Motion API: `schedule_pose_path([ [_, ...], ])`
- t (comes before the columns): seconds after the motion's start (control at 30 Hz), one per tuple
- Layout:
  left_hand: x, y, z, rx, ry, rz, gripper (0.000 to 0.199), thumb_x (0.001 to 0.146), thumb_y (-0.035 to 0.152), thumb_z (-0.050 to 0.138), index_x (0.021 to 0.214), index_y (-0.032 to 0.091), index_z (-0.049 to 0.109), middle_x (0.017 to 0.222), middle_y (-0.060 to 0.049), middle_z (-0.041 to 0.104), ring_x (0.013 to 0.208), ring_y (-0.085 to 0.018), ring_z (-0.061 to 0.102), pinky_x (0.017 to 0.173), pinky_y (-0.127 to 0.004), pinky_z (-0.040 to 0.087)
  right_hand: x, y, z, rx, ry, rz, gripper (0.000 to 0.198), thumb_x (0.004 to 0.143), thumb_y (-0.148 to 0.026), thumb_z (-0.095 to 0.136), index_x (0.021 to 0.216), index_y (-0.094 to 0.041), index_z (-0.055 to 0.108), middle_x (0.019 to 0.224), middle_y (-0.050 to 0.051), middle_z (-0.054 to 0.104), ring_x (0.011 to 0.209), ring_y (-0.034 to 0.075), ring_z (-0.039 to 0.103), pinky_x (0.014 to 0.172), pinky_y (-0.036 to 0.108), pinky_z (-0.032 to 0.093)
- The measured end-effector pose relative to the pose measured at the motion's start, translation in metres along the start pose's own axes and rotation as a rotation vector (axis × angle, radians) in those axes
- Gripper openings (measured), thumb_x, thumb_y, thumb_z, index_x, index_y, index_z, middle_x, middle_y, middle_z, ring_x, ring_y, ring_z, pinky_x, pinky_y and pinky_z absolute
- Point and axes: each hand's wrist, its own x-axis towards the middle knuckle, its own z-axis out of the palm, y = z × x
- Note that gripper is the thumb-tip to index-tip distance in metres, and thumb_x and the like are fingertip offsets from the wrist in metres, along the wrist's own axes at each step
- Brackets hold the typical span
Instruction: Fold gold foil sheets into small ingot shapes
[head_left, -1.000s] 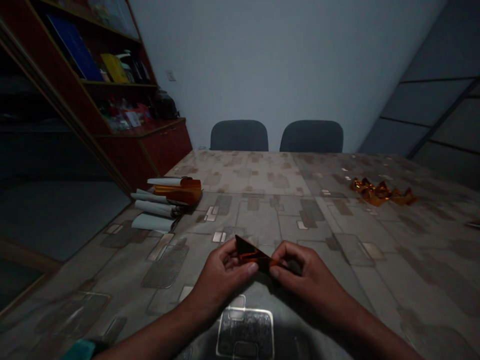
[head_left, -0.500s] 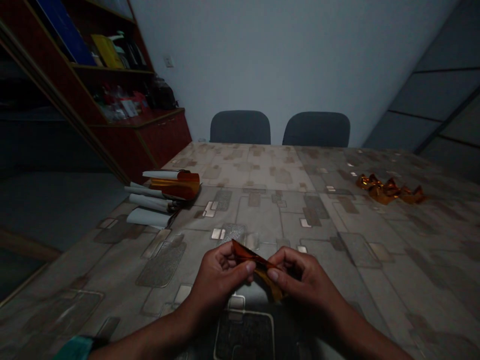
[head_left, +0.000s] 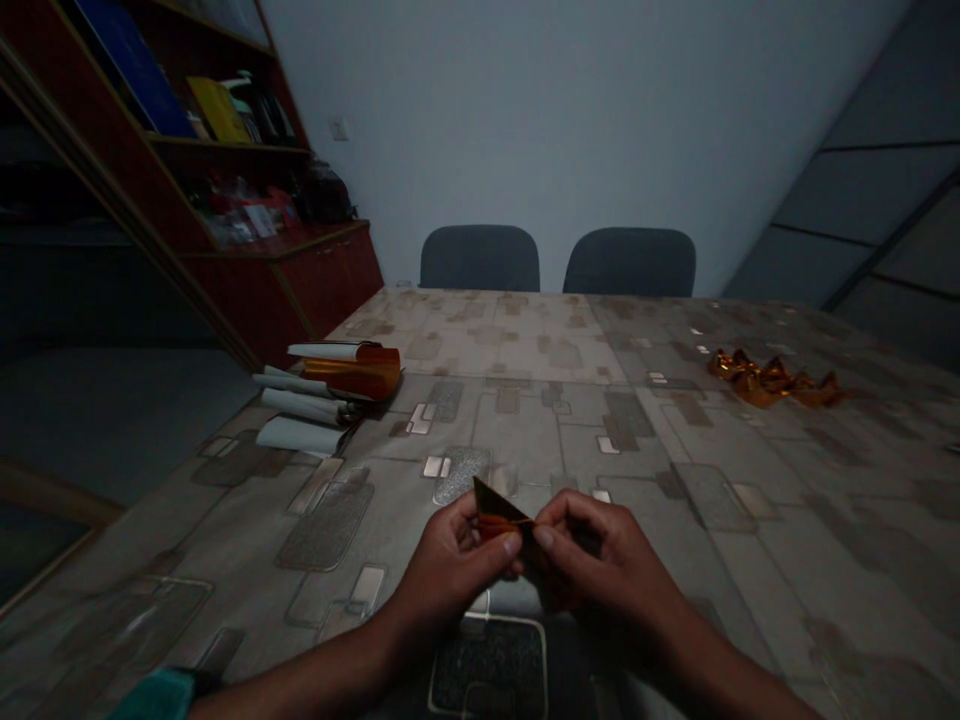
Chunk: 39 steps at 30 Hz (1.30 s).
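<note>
"So, lower centre of the frame, and both hands are busy! The left hand (head_left: 457,555) has thumb and fingers closed on the folded foil piece (head_left: 493,506), thumb across the near side."

"And the right hand (head_left: 604,548)?"

"Pinching too, thumb against forefinger on the right-hand end of the same piece. The two hands sit close, tips nearly meeting over the foil."

"What shape have we got there?"

"One sharp corner points up, tilting to the upper left, with an orange gleam along the fold. Its lower part sinks into shadow beneath the fingers; can't tell how it lies."

"Look to the left of the frame!"

"Curled sheets (head_left: 304,437) on the patterned tablecloth (head_left: 525,345), pale backs out, one gold sheet (head_left: 367,373) showing its shiny face among them."

"And over on the right?"

"A cluster of shiny gold folded shapes (head_left: 765,385), peaked, bunched close together, well apart from the hands. Beyond the table's far edge, upper centre, two grey chair backs (head_left: 480,258) stand side by side before the pale wall (head_left: 555,120)."
</note>
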Motion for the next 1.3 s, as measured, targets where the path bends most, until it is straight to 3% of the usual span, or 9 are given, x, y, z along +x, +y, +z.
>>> schedule_pose_path([
  [0.17,-0.003,-0.003,0.005,-0.065,-0.037,-0.047,0.043,0.068,0.039,0.085,0.095,0.014,0.062,0.082,-0.003,0.067,0.069,-0.012,0.062,0.063,-0.021,0.05,0.002,0.009,0.006,-0.025,0.062,0.021,0.021,0.08,-0.036,0.06,0.068,-0.02,0.059,0.056,0.001,0.058,0.052,0.014,0.048,0.049,0.027,0.037],
  [0.4,0.001,-0.004,0.008,-0.029,0.039,-0.026,0.04,0.064,0.04,0.086,0.081,0.014,0.06,0.069,0.001,0.064,0.057,-0.01,0.058,0.055,-0.02,0.049,0.001,0.014,0.014,0.056,0.033,0.023,0.023,0.082,-0.04,0.062,0.072,-0.02,0.059,0.062,0.005,0.065,0.053,0.015,0.053,0.049,0.027,0.038],
  [0.57,0.002,0.004,0.003,-0.029,0.072,-0.043,0.04,0.063,0.037,0.087,0.084,0.014,0.062,0.073,-0.001,0.065,0.06,-0.011,0.059,0.053,-0.019,0.048,0.0,0.011,0.004,0.147,-0.025,0.01,0.024,0.093,-0.041,0.052,0.094,-0.02,0.063,0.068,0.002,0.064,0.059,0.015,0.057,0.053,0.027,0.04],
  [0.7,0.001,0.009,0.0,-0.036,0.067,-0.061,0.038,0.065,0.036,0.085,0.088,0.014,0.063,0.077,-0.003,0.066,0.061,-0.011,0.059,0.053,-0.02,0.048,-0.001,0.005,-0.012,-0.095,0.071,-0.142,0.012,0.093,-0.03,0.056,0.094,-0.022,0.064,0.077,0.002,0.065,0.07,0.016,0.059,0.064,0.03,0.043],
  [0.77,0.001,0.009,0.0,-0.029,0.063,-0.066,0.038,0.066,0.036,0.085,0.088,0.014,0.063,0.078,-0.003,0.067,0.061,-0.011,0.058,0.054,-0.02,0.048,-0.002,0.002,-0.017,-0.164,0.042,-0.211,0.011,0.093,-0.027,0.055,0.089,-0.022,0.065,0.081,0.002,0.066,0.076,0.017,0.06,0.07,0.031,0.044],
  [0.87,0.002,0.008,0.0,-0.01,0.057,-0.047,0.038,0.066,0.037,0.085,0.088,0.014,0.063,0.073,-0.001,0.065,0.055,-0.008,0.055,0.051,-0.019,0.046,-0.003,0.001,-0.015,-0.034,-0.067,-0.165,0.016,0.096,-0.033,0.051,0.097,-0.023,0.064,0.083,0.002,0.064,0.075,0.017,0.059,0.067,0.03,0.044],
  [1.0,0.002,0.005,0.0,0.013,0.062,-0.033,0.038,0.067,0.038,0.084,0.085,0.015,0.06,0.072,0.0,0.063,0.053,-0.008,0.054,0.049,-0.019,0.046,-0.001,0.004,-0.005,0.052,-0.14,-0.071,0.013,0.088,-0.032,0.06,0.092,-0.021,0.063,0.074,0.001,0.061,0.067,0.015,0.054,0.06,0.028,0.04],
  [1.17,-0.001,0.004,0.002,-0.011,0.004,-0.04,0.038,0.071,0.041,0.082,0.089,0.014,0.061,0.077,-0.002,0.065,0.059,-0.011,0.059,0.054,-0.022,0.05,0.001,0.006,0.002,0.007,-0.021,-0.058,0.008,0.077,-0.018,0.06,0.084,-0.021,0.056,0.064,-0.004,0.053,0.058,0.013,0.048,0.054,0.027,0.036],
  [1.3,-0.002,0.007,0.004,-0.007,0.017,-0.034,0.037,0.071,0.04,0.082,0.088,0.014,0.063,0.077,-0.003,0.066,0.057,-0.01,0.059,0.053,-0.021,0.049,0.001,0.002,0.002,-0.001,-0.013,-0.069,0.009,0.076,-0.017,0.058,0.081,-0.022,0.053,0.062,-0.005,0.051,0.056,0.012,0.046,0.053,0.027,0.035],
])
